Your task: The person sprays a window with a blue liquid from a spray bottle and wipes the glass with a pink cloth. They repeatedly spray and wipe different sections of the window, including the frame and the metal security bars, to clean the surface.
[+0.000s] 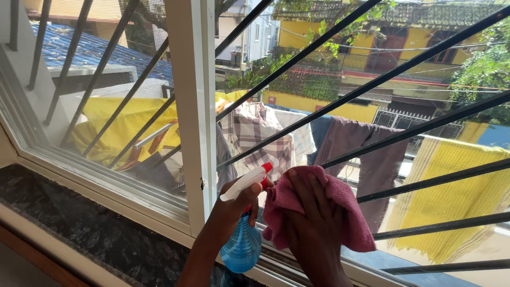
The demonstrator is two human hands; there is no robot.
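A pink cloth (319, 210) is being pressed flat on the window glass (425, 159) by the right hand (313, 223), its fingers spread wide; a blue spray bottle (243, 242) is being held just beside it by the left hand (236, 204), closed round its neck; dark bars (372, 85) are crossing the glass; a dark stone sill (79, 223) is lying below

A small red square sign (272, 99) hung on the yellow wall (319, 103) across the street, seen through the window just right of the white frame post (194, 106). No packages, labels or screens showed.
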